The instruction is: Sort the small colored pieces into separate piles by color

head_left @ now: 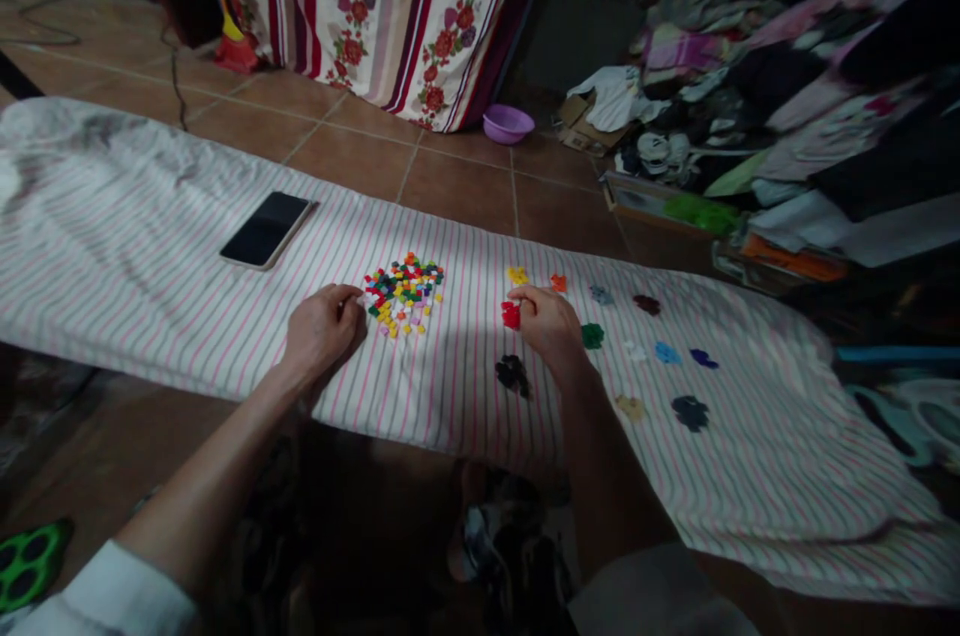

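Left hand [324,331] curls its fingers [349,302] narrow against the colored small-brick pile [403,294], hold unclear; right hand [544,326] also curls narrow, red bricks [511,316] just left of its fingertips, on the striped sheet [150,246].

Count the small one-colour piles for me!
12, all on the striped sheet, to the right of the mixed heap of small pieces; the right hand may hide more.

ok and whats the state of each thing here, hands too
left hand: curled, at the heap's edge
right hand: fingers bent down, beside the red pieces
multicoloured pieces: mixed in a loose heap
red pieces: small separate cluster
smartphone: lying flat, screen dark
striped sheet: spread out, wrinkled
purple plastic basin: on the tile floor
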Demonstrator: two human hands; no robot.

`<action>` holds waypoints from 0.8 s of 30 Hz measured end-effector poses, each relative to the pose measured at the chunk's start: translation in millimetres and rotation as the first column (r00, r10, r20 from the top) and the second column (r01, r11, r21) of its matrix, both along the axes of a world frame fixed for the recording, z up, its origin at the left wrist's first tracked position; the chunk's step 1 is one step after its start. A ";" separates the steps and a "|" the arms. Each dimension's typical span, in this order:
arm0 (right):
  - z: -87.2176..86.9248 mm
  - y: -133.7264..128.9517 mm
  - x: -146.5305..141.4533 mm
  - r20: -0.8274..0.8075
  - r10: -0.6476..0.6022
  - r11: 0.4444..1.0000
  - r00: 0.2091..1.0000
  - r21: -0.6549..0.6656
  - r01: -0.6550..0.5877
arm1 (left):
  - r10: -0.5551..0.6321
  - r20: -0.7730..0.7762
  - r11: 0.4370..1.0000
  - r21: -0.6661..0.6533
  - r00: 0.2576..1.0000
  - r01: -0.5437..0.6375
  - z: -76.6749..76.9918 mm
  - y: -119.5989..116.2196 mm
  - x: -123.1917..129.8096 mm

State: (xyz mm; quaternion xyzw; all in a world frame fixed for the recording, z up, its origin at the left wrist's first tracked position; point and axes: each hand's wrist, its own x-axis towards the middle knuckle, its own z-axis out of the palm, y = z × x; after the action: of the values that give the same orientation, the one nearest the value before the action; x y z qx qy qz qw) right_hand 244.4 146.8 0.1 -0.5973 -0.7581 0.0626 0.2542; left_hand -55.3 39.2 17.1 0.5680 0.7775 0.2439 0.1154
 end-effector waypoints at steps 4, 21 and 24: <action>5.8 -5.0 -24.0 -0.116 0.106 0.988 0.988 0.123 -0.091 | -0.027 0.036 0.999 0.021 0.999 0.026 -2.6 0.8 -1.6; -3.9 -46.1 -129.8 -0.050 0.594 0.800 0.803 0.141 -0.583 | -0.278 0.055 0.959 0.077 0.959 0.273 -7.7 -3.8 -10.6; -3.6 -48.6 -135.6 -0.023 0.578 0.812 0.816 0.115 -0.572 | -0.293 0.056 0.955 0.061 0.954 0.290 -7.2 -4.9 -10.8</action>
State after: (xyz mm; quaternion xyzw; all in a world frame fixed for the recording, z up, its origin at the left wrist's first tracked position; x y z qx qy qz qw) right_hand 108.9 98.2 -3.5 -0.3242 -0.8978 0.1143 0.2752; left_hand -66.2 34.3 9.9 0.6711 0.6745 0.2625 0.1606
